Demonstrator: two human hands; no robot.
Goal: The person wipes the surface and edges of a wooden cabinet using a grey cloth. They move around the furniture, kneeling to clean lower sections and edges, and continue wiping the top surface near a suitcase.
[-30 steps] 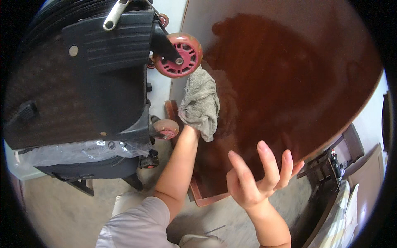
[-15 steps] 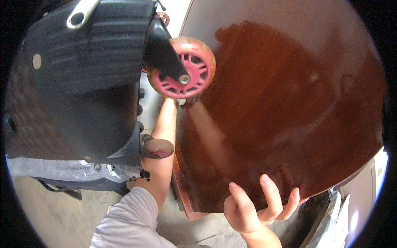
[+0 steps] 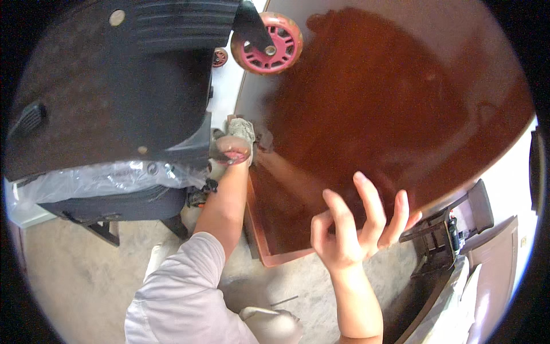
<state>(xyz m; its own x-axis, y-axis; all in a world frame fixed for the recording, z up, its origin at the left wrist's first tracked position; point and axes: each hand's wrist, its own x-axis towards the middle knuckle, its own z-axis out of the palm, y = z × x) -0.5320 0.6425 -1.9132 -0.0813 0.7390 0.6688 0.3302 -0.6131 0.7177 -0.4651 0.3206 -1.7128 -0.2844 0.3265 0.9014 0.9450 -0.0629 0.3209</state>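
Observation:
My left hand reaches forward past the near left corner of a glossy reddish-brown wooden tabletop. It is closed on a crumpled greyish cloth at the tabletop's left edge. A small wheel overlaps this hand and hides most of its fingers. My right hand is open at the near edge of the tabletop, fingers spread and curved upward, holding nothing. Whether it touches the edge I cannot tell. A reflection of my left forearm shows on the shiny surface.
At left, close above my left arm, is a black ridged case with pink-hubbed wheels. Clear plastic wrap lies under it on a dark seat. A dark chair stands at right, above a concrete floor.
My view has shifted, so the case and tabletop sit higher in the picture. The cloth in my left hand now shows beyond the wheel. My right hand stays open near the edge.

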